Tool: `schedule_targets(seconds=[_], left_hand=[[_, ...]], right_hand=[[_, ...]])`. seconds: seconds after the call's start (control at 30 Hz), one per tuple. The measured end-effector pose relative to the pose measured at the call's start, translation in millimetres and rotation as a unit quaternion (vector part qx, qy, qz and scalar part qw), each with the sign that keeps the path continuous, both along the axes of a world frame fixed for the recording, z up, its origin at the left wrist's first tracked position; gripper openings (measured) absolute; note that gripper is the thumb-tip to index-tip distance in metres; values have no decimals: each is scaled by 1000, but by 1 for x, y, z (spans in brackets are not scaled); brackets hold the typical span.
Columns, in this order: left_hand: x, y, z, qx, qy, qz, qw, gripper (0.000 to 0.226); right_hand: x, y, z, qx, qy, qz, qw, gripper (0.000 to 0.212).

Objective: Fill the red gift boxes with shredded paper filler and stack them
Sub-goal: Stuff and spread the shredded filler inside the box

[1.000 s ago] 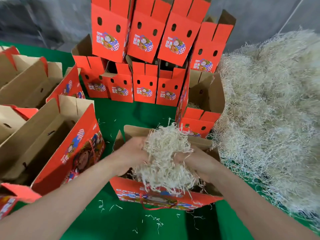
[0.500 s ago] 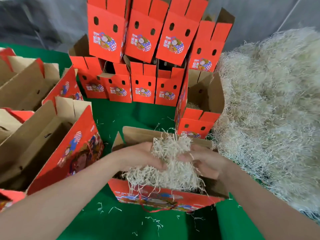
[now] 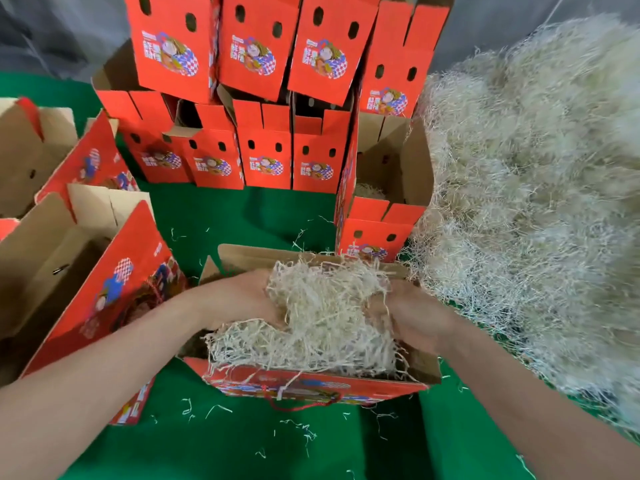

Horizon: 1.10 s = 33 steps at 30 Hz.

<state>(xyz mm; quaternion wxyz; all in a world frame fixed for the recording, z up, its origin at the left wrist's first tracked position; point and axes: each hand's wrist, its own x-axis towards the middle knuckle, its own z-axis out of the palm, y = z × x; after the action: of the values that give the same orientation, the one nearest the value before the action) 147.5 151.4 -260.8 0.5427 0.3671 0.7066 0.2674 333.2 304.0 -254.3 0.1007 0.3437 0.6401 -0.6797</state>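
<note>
Together, left hand (image 3: 242, 299) and right hand (image 3: 420, 318) clutch shredded filler (image 3: 322, 317) inside open box (image 3: 311, 389).

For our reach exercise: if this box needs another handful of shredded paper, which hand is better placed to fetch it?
Likely the right hand: the loose filler pile lies beside it; the left hand would cross the box.

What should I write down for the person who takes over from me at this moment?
Hands: the left hand and the right hand both hold one wad of filler, half inside the open box in front.
The filler pile lies on the right.
Done: a stack of boxes at the back.
To do: push this wad in, stack the box, then fill the empty boxes on the left.
</note>
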Motion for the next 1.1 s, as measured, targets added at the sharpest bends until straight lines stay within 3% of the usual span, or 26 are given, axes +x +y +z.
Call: schedule_targets(seconds=[0.07, 0.13, 0.2, 0.33, 0.43, 0.57, 0.63, 0.7, 0.8, 0.87, 0.97, 1.03, 1.1], left_hand=[[5, 8, -6, -11, 24, -54, 998, 38], [-2, 10, -13, -29, 80, -46, 995, 19], [-13, 8, -20, -60, 152, -39, 986, 6], [-9, 16, -31, -107, 225, -195, 949, 14], [5, 38, -50, -149, 218, -307, 915, 16], [4, 62, -74, -231, 258, -383, 856, 30], [-4, 68, -86, -239, 257, -375, 858, 29], [-11, 68, -96, -243, 254, -373, 859, 33], [-15, 62, -106, -264, 256, -346, 863, 19], [-19, 58, -104, -253, 280, -332, 865, 12], [-24, 44, -94, -224, 346, -364, 835, 29], [-24, 38, -84, -206, 384, -383, 814, 31], [-24, 38, -82, -189, 372, -376, 827, 31]], right_hand=[[-8, -4, -7, 23, -23, 34, 999, 14], [-6, 0, -12, 109, -63, 70, 990, 4], [0, 8, -16, 180, -110, 81, 974, 8], [-5, 9, -27, 257, -130, 128, 949, 24], [-26, 4, -34, 336, -170, 228, 898, 25], [-50, 5, -54, 350, -241, 335, 841, 20], [-61, 8, -65, 368, -258, 368, 814, 30], [-69, 11, -73, 367, -278, 407, 789, 24], [-72, 8, -80, 362, -320, 474, 736, 28], [-73, 4, -78, 388, -294, 520, 702, 27], [-73, -1, -61, 445, -250, 549, 662, 19], [-70, -4, -54, 470, -218, 541, 662, 17], [-71, -7, -51, 460, -184, 540, 681, 21]])
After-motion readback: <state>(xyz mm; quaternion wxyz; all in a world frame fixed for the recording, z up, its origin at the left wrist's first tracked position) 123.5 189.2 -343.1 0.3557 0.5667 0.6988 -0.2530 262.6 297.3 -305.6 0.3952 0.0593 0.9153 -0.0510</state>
